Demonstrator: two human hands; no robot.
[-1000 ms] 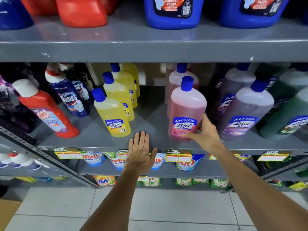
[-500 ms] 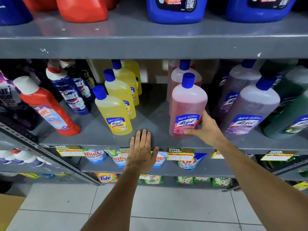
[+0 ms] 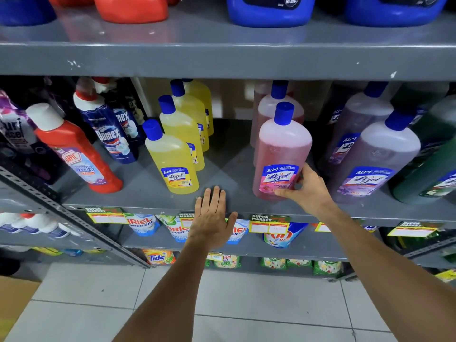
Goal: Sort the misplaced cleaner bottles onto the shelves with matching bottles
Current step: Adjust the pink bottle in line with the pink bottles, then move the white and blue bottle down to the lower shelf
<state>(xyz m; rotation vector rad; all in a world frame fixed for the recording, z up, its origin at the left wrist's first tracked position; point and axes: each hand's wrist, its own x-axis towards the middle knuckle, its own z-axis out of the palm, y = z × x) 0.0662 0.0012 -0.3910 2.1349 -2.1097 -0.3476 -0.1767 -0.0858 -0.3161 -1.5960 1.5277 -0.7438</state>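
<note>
A pink Lizol bottle point(image 3: 281, 149) with a blue cap stands at the front of the grey middle shelf point(image 3: 153, 193), ahead of another pink bottle point(image 3: 265, 109). My right hand point(image 3: 306, 188) grips its lower right side at the label. My left hand point(image 3: 212, 218) lies flat, fingers apart, on the shelf's front edge between the pink bottle and a row of yellow Lizol bottles point(image 3: 172, 156). Purple Lizol bottles point(image 3: 377, 156) stand right of the pink one.
Left of the yellow row are Domex bottles point(image 3: 108, 134) and a red Harpic bottle point(image 3: 74, 149). Green bottles point(image 3: 431, 169) fill the far right. Blue jugs point(image 3: 269, 11) and red jugs point(image 3: 130, 8) sit on the shelf above. Detergent pouches point(image 3: 140, 223) line the shelf below.
The pink bottle has tilted slightly and turned so its label faces me more. My right hand stays on it; my left hand stays on the shelf edge.
</note>
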